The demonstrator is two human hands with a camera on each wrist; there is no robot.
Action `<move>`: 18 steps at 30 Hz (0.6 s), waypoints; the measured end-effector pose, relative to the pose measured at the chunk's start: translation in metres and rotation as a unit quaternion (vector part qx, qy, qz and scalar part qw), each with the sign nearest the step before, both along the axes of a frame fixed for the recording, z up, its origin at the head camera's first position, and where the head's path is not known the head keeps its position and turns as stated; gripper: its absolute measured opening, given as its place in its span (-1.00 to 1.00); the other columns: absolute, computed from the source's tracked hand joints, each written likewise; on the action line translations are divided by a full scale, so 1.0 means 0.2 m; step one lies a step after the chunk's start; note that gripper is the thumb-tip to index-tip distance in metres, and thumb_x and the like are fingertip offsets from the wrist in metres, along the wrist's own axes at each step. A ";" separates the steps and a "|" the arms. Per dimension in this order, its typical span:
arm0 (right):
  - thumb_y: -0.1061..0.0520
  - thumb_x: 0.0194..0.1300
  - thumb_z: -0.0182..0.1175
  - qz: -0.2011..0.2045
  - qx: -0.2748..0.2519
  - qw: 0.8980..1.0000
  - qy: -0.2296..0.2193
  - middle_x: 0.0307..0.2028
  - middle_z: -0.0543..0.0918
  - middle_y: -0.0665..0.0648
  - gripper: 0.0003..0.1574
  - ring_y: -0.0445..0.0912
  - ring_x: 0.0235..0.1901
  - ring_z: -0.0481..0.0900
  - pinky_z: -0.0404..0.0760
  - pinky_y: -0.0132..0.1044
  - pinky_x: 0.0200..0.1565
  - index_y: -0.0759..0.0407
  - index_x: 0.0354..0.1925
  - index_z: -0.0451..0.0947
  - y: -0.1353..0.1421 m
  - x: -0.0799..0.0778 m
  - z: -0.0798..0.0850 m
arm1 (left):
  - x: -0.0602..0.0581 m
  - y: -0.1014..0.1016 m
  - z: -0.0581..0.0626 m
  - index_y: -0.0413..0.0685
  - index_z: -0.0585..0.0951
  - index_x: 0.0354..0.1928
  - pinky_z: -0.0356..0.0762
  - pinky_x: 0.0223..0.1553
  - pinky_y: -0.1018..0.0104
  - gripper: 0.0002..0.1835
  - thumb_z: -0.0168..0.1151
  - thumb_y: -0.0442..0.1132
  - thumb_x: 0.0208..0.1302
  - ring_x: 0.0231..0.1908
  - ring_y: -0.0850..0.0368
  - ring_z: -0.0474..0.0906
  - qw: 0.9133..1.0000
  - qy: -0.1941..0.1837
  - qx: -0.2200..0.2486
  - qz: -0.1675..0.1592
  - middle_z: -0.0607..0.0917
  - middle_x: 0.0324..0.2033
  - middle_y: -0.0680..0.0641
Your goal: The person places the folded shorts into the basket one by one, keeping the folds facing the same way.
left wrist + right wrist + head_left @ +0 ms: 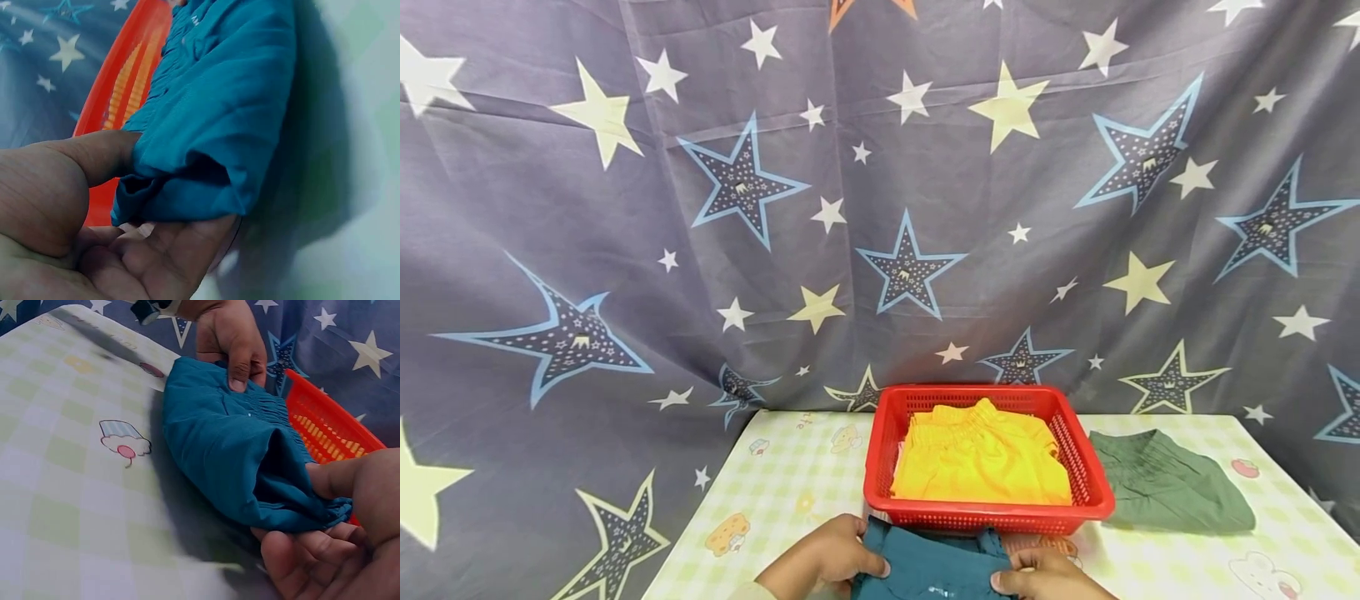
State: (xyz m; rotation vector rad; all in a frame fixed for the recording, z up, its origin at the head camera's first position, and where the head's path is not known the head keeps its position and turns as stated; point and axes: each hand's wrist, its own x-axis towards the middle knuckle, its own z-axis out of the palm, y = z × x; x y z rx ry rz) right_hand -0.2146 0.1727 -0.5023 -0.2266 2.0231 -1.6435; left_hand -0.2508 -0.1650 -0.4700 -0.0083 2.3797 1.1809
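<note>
Folded teal shorts (936, 567) with a gathered elastic waistband are held in front of the red basket, above the tablecloth. My left hand (841, 552) pinches one side edge, thumb on top and fingers beneath. At the opposite side my right hand (1047, 575) grips the cloth the same way. In the right wrist view, the layers of the teal shorts (212, 437) gape open at the fold near the right thumb. Yellow shorts (981, 458) lie folded in the red plastic basket (985, 515), over a bit of pink cloth.
Dark green folded shorts (1168, 483) lie on the table right of the basket. The table wears a green-and-white checked cloth (805, 467) with cartoon prints. Behind it hangs a grey curtain (790, 317) patterned with stars, close to the table's back edge.
</note>
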 end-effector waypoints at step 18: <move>-0.13 0.42 0.28 -0.011 0.012 0.999 -0.036 -0.20 0.71 0.23 -0.39 0.13 -0.22 0.70 0.68 0.04 -0.20 0.37 0.11 0.55 0.51 -0.24 -0.51 | 0.13 0.21 0.00 -0.16 0.55 -0.39 0.33 -0.53 0.29 -0.70 0.56 -0.25 0.08 -0.55 0.11 0.43 0.997 0.046 0.057 -0.021 0.51 -0.56 -0.06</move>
